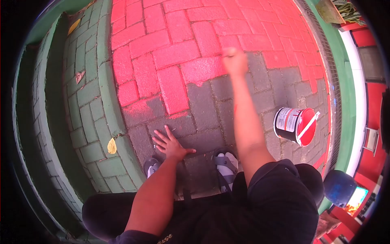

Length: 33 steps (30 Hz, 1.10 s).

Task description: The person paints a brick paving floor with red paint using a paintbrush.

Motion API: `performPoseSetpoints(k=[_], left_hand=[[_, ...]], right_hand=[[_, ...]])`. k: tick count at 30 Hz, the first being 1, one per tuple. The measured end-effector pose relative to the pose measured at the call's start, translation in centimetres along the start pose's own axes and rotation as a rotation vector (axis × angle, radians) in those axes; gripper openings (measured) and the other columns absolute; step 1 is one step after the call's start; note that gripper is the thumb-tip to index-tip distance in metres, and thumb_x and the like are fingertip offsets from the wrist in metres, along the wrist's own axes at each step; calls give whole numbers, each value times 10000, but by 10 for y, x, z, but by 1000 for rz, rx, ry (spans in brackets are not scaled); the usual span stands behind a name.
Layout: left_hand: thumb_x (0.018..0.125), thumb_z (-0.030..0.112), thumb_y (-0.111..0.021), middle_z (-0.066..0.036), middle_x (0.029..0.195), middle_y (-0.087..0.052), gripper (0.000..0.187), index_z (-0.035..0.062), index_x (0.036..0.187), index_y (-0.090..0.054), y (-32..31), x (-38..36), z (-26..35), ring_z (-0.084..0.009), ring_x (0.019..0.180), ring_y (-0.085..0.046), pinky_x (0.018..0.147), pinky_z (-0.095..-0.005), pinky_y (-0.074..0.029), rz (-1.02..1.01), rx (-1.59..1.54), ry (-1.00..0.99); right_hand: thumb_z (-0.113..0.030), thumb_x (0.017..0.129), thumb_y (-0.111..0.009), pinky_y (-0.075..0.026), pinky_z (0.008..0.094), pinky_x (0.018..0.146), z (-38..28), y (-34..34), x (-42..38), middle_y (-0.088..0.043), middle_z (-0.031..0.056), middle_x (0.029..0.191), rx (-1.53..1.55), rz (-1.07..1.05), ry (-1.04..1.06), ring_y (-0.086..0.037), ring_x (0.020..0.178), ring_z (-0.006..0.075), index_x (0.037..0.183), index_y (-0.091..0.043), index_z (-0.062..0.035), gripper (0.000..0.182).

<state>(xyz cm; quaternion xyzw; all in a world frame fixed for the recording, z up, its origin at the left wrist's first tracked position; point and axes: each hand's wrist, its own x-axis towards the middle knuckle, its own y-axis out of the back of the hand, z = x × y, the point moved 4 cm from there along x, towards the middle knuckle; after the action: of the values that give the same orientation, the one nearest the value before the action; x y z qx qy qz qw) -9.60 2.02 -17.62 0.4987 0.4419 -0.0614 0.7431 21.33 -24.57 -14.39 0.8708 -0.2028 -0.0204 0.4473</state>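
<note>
My left hand (pixel 172 147) lies with its fingers spread on the unpainted grey bricks (pixel 205 105). My right hand (pixel 235 61) is closed at the edge of the red-painted bricks (pixel 174 77); it is blurred, and whatever it grips is hidden. To the right of my right forearm stands a paint bucket (pixel 287 123) with red paint inside and a white stick or handle (pixel 309 127) across its opening. Both of my sandalled feet are on the grey bricks, one sandal (pixel 226 166) between my arms.
Along the left runs a green curb (pixel 111 93) beside green bricks with a yellow leaf (pixel 111 145) and steps (pixel 48 101). At the right are a drain grate (pixel 325 49), a green edge, a potted plant (pixel 347 12) and a dark blue round object (pixel 340 188).
</note>
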Motion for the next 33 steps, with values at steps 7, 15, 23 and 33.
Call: performPoseSetpoints(k=[7,15,23,33], left_hand=[[380,540,-998,-281,1601,301,1735,199,1593,194,-6,3,-2,-529,1486,209,1175,-688,-39,-5,21,8],[376,530,-1001,-275,1606,294,1730,201,1597,179,-5,2,-3,-529,1486,208,1172,-691,-41,10,1,-3],[376,530,-1002,-273,1609,290,1725,204,1601,168,-8,2,-3,-523,1490,203,1173,-690,-43,23,-7,-5],[401,539,-995,-279,1598,307,1721,195,1590,201,0,2,1,-524,1486,210,1181,-682,-50,-8,10,-7]], right_hand=[[-228,851,-720,-536,435,669,-52,-41,-27,-704,147,760,467,-266,214,-712,756,267,783,-688,-57,187],[-285,812,-749,-543,483,664,41,18,40,-714,203,778,148,71,-22,-722,739,363,775,-682,-13,283],[-132,786,-717,-545,408,723,-64,-39,-23,-706,146,792,634,-620,130,-702,757,251,841,-678,-23,128],[-197,814,-685,-542,492,655,-58,-13,-63,-722,185,853,67,-67,172,-711,767,376,824,-730,-106,102]])
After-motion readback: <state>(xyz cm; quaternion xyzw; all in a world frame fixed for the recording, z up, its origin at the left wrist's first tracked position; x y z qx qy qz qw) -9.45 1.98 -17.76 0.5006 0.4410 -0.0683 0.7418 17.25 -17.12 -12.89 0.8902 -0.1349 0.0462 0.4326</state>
